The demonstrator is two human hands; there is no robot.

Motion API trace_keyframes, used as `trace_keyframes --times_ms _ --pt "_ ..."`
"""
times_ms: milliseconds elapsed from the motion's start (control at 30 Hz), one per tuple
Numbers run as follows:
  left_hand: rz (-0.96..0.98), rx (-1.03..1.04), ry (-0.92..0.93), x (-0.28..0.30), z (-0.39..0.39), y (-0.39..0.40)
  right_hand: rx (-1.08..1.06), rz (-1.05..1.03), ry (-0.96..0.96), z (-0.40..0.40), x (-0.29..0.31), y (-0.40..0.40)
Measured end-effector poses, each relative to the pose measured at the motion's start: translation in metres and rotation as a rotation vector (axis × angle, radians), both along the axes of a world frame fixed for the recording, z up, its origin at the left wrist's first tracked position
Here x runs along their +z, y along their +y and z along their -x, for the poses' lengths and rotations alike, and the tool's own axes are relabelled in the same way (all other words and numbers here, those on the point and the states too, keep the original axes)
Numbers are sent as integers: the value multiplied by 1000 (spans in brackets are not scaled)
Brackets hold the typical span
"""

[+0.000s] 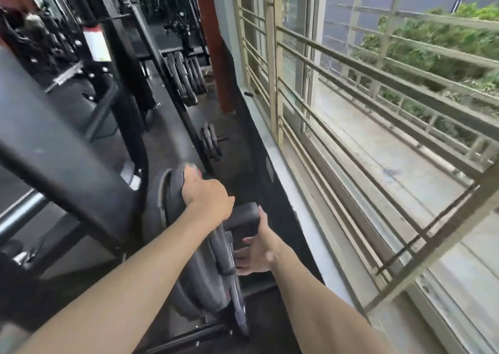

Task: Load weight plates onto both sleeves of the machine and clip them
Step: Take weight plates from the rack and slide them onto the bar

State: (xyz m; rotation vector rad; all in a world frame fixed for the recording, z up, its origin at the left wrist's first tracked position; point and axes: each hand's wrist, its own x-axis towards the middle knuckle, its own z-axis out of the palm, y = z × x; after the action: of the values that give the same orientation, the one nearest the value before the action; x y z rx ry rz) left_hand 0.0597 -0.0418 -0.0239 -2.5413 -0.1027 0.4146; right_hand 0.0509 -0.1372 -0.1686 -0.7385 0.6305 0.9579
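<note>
Standing large across the left: machine (62, 148), thick dark painted steel tubing, matte, angled, blurred by motion. Running along the right: window grille (351, 88) of pale flat metal bars, dull concrete ledge beyond.

Leaning in a row low at centre, just beside the machine's base: weight plates (194, 272), round, dark rubbery-looking discs with raised rims, faintly scuffed. Resting farther back on pegs and against the pillar: more plates (186, 75), same dark round shape.

Judging progress: apparently still early, picking from the stack; no loaded sleeve or clip showing here, so loading both sides and clipping likely remaining.

Gripping the top rim of the outermost plate: left hand (208, 194), fingers curled over the edge. Reaching toward the plate's face lower down: right hand (256, 251), fingers spread and straight, fingertips touching or nearly touching it, holding nothing.
</note>
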Motion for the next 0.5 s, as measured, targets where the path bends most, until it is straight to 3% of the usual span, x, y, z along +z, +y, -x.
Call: trace_keyframes --times_ms 133,300,400,500 --pt "119 116 -80 -5 -11 5 42 73 12 -11 -8 -8" --pt "555 172 -181 -5 -19 -17 144 232 -68 -21 3 -34" --pt "721 146 -200 -6 -21 -35 203 310 -129 -18 18 -44" --pt "843 169 -201 -6 -18 -45 78 402 -187 -20 14 -60"
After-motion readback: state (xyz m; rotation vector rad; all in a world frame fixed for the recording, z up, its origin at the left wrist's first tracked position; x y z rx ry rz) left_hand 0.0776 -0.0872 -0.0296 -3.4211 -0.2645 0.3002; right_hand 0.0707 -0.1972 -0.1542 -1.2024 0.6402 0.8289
